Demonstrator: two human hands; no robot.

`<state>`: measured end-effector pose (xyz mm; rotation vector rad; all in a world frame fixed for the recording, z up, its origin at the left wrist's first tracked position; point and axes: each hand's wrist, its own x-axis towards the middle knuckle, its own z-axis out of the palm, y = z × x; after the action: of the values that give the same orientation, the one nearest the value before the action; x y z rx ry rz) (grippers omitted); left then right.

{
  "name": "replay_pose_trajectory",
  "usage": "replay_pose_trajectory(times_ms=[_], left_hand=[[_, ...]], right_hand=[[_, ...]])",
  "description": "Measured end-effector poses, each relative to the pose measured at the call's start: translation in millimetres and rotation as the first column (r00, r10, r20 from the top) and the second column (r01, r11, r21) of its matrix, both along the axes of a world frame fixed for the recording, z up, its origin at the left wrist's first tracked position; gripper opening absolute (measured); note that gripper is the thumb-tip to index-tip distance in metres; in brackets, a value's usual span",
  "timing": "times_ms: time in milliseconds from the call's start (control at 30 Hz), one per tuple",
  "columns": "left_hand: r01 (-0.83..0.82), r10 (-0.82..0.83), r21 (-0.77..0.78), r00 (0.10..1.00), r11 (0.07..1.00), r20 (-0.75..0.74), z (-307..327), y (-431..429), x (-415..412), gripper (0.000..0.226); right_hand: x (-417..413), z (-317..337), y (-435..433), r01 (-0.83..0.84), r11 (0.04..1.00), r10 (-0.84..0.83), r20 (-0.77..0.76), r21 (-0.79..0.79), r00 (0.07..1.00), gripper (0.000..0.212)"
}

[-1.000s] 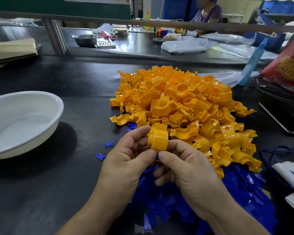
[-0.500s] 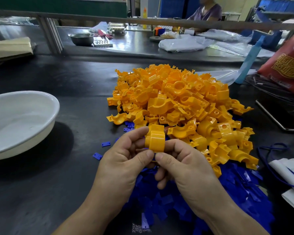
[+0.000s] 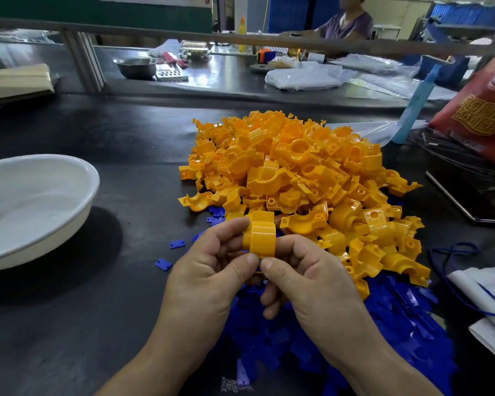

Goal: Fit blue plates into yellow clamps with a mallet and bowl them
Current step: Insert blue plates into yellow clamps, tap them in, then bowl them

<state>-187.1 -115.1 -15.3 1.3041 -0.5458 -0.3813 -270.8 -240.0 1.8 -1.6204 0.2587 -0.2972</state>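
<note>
Yellow clamp (image 3: 259, 235) between both hands, apparently.

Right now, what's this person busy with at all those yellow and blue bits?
A person holds one yellow clamp between both hands, left hand and right hand, thumbs pressed at its lower edge. Behind lies a pile of yellow clamps; blue plates lie under and in front. The white bowl on the left looks empty.
</note>
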Motion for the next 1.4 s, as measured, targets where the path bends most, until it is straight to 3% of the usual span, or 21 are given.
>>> replay_pose_trajectory(times_ms=[100,200,267,333,433,700,767,833,867,933,1000,1033,1100,1200,1300,1400], left_hand=[[-0.001,-0.002,0.07,0.999,0.998,0.045,1,3,0,0.049],[-0.153,0.048,0.291,0.939,0.944,0.34,3,11,1,0.056],[-0.237,-0.012,0.351,0.815,0.906,0.58,13,16,1,0.064],[-0.233,-0.135,0.368,0.654,0.9,0.744,22,19,4,0.068],[-0.196,-0.304,0.445,0.495,0.874,0.814,36,26,2,0.056],[-0.197,-0.396,0.552,0.511,0.81,0.763,25,65,-15,0.056],[-0.208,-0.424,0.568,0.478,0.797,0.77,19,72,-20,0.054],[-0.273,-0.409,0.566,0.464,0.778,0.786,13,79,-20,0.051],[-0.334,-0.349,0.557,0.513,0.76,0.784,10,84,-16,0.05],[-0.473,-0.166,0.576,0.66,0.666,0.733,7,96,-1,0.048],[-0.56,-0.072,0.644,0.723,0.52,0.687,-1,109,18,0.045],[-0.566,-0.081,0.689,0.743,0.452,0.664,-5,114,24,0.044],[-0.549,-0.119,0.746,0.77,0.377,0.626,-12,117,29,0.045],[-0.558,-0.127,0.754,0.769,0.348,0.627,-20,112,32,0.05],[-0.556,-0.145,0.764,0.769,0.329,0.622,-22,104,35,0.056],[-0.566,-0.067,0.738,0.775,0.368,0.628,-26,103,35,0.061]], right_hand=[[0,1,-1,0.048,0.997,-0.048,0.012,-0.058,0.999,0.017],[-3,7,-8,0.111,0.978,-0.11,0.016,-0.178,0.994,0.02],[-8,18,-13,0.079,0.957,-0.085,-0.009,-0.28,0.996,0.022],[-12,30,-18,-0.064,0.928,0.042,-0.066,-0.367,0.997,0.023],[-19,44,-18,-0.209,0.89,0.176,-0.119,-0.406,0.977,0.025],[-31,36,9,-0.231,0.921,0.168,-0.214,-0.314,0.962,0.011],[-34,30,16,-0.259,0.921,0.186,-0.255,-0.292,0.949,0.009],[-38,26,20,-0.253,0.902,0.16,-0.274,-0.35,0.948,0.004],[-41,22,17,-0.206,0.87,0.096,-0.256,-0.447,0.962,0.009],[-47,17,2,-0.024,0.721,-0.133,-0.172,-0.693,0.976,0.024],[-57,14,-19,0.068,0.434,-0.361,-0.105,-0.898,0.927,0.036],[-62,10,-28,0.017,0.299,-0.441,-0.122,-0.954,0.889,0.043],[-69,1,-39,-0.134,0.175,-0.527,-0.208,-0.975,0.824,0.05],[-73,-8,-41,-0.146,0.24,-0.533,-0.256,-0.96,0.806,0.046],[-72,-10,-40,-0.12,0.234,-0.511,-0.227,-0.965,0.829,0.041],[-74,-11,-42,-0.106,0.254,-0.489,-0.222,-0.961,0.844,0.037]])
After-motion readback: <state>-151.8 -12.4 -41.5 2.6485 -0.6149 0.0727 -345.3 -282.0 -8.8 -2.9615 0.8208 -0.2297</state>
